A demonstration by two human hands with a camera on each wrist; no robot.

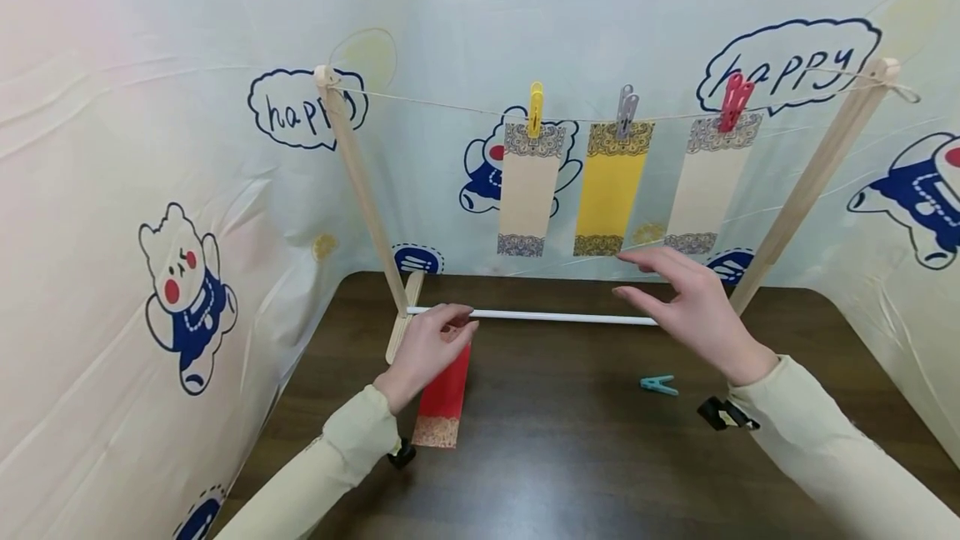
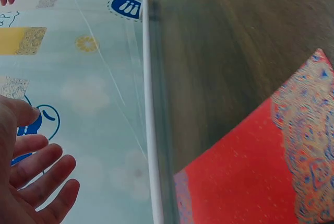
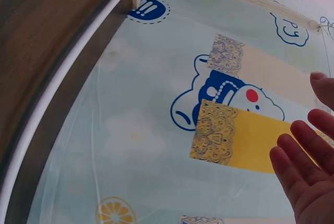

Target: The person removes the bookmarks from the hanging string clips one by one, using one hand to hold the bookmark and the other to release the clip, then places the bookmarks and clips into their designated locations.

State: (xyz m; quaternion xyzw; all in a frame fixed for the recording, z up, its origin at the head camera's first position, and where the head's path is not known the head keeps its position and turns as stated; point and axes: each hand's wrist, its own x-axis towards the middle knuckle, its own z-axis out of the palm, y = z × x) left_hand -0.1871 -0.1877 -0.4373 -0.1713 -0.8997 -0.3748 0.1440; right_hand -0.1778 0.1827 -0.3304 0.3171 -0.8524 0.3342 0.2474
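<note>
My left hand (image 1: 431, 348) hovers over the upper end of a red paper strip (image 1: 444, 390) with a patterned gold border. In the left wrist view its fingers (image 2: 44, 172) are loosely bent and hold nothing, and the strip lies apart from them on the table. My right hand (image 1: 693, 302) is raised near the lower end of a yellow strip (image 1: 609, 190), thumb and fingers spread with nothing between them. A yellow clothespin (image 1: 536, 110), a grey clothespin (image 1: 627, 112) and a red clothespin (image 1: 735, 102) clip the yellow strip and two cream strips (image 1: 528, 194) to a string.
The string (image 1: 442, 107) runs between a left wooden post (image 1: 363, 190) and a right wooden post (image 1: 817, 182). A white rod (image 1: 555, 317) joins them low down. One blue clothespin (image 1: 658, 385) lies on the dark table (image 1: 555, 457). Behind hangs a printed curtain (image 1: 442, 7).
</note>
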